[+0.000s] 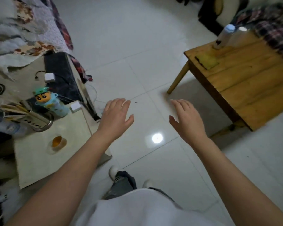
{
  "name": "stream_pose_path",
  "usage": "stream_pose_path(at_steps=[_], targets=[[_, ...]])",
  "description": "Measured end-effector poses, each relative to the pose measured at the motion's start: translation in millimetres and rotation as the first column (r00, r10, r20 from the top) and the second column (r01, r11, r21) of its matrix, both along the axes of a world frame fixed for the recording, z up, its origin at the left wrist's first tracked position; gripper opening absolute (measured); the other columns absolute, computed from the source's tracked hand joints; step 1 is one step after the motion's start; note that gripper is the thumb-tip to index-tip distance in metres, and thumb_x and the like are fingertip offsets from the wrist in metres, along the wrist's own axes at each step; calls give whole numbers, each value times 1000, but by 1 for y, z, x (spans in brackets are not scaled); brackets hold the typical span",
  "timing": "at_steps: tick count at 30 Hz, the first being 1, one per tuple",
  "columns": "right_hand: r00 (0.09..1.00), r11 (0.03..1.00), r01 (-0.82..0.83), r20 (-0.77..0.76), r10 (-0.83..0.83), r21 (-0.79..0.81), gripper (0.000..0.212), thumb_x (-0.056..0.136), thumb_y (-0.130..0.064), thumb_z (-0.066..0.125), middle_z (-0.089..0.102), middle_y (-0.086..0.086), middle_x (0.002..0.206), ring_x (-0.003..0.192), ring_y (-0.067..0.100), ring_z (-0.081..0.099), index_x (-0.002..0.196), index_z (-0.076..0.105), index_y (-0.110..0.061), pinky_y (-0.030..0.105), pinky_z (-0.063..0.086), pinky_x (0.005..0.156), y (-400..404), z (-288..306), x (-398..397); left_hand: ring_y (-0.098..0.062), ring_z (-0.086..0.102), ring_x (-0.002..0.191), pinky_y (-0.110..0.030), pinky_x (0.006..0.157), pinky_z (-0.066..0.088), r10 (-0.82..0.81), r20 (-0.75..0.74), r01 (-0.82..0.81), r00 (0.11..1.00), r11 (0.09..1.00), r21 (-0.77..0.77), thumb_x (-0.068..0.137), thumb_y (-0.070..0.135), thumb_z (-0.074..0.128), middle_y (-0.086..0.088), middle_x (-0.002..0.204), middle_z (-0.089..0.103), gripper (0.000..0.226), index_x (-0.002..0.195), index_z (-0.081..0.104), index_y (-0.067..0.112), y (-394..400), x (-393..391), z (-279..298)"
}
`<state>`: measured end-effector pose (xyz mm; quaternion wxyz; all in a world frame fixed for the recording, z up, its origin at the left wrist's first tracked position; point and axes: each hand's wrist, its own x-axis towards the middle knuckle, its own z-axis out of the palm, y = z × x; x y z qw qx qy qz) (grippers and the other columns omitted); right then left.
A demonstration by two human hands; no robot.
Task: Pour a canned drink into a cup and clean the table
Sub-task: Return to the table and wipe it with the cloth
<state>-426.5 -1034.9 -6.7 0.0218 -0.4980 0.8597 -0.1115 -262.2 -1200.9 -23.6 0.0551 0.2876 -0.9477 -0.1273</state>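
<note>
left hand [117, 117]: held out palm down over the tiled floor [137, 46], fingers straight and slightly spread, thumb out to the side; holds nothing, touches nothing.
right hand [185, 119]: same pose, palm down, fingers relaxed and nearly straight, thumb out; empty, in the air over the floor, apart from the left hand.
wooden table [252, 88]: low, at right, beyond the right hand; one leg visible at the near-left corner.
can [223, 37]: tall white cylinder with pale top, upright on the far-left part of the wooden table, long axis vertical (leans in the wide-angle view); blurred, label unreadable, cannot tell if opened.
cup [238, 36]: clear, barely visible just right of the can, on the same table; blurred.
yellow cloth [207, 60]: flat on the wooden table near its left edge, just in front of the can, dark strip along its left side.
between hands and can: open floor and the table corner only.
pale side table [39, 160]: at left, beside the left forearm.
small orange-filled cup [57, 142]: on the pale side table, ring of wet round its base.
cartoon-figure bottle [49, 101]: upright, further back on the left surface.
metal holder [38, 123]: with utensils, left of the bottle.
white adapters [49, 77]: with cables, on a dark slab behind.
patterned bedding [20, 30]: top left.
plaid fabric [274, 33]: top right, behind the wooden table.
below: white shirt, grey trousers, white shoes on the floor.
</note>
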Motion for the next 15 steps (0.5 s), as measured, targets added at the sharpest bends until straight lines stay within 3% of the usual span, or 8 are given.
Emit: stream_pose_path(at_steps=[5,9,15], targets=[[970,970,241,24,-241,19,53,88,-23,57,47,6,137,130,23,39,136,39,-11,35,32,107,90,4,-18,-30,42,125,-42,108,26,-197,-11,197,980,980,12,89,30,52,-16,132,49,49,130,46,4,53,-58,4],[905,905,426,15,-426,9,49,88,-21,57,52,7,131,124,24,44,133,43,-10,35,38,102,151,1,-17,-28,42,125,-39,108,27,-370,0,370,929,929,11,89,31,50,-14,133,49,50,132,44,6,92,-98,8],[676,675,736,77,-733,-42,47,88,-18,57,53,11,129,123,28,45,132,45,-8,38,38,98,237,0,10,-27,43,123,-38,106,31,-627,14,627,779,778,37,89,32,51,-12,131,51,49,132,45,7,154,-150,3]])
